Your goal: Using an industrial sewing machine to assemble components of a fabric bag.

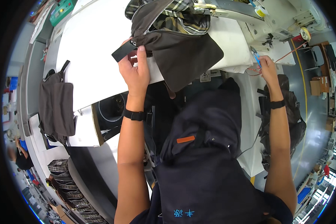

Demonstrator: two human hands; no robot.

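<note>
Brown plaid-lined zippered bag [186, 56] overhangs the near edge of the white table [89, 63], its black strap end [124, 51] pinched in your left hand [135, 69], seemingly to steady it, while your right hand [267, 69] grips 1 pair of blue-handled snips [256, 56].

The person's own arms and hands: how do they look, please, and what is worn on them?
The left hand and right hand wear no gloves. The left wristband and right wristband are both black. The dark sleeves are short.
</note>
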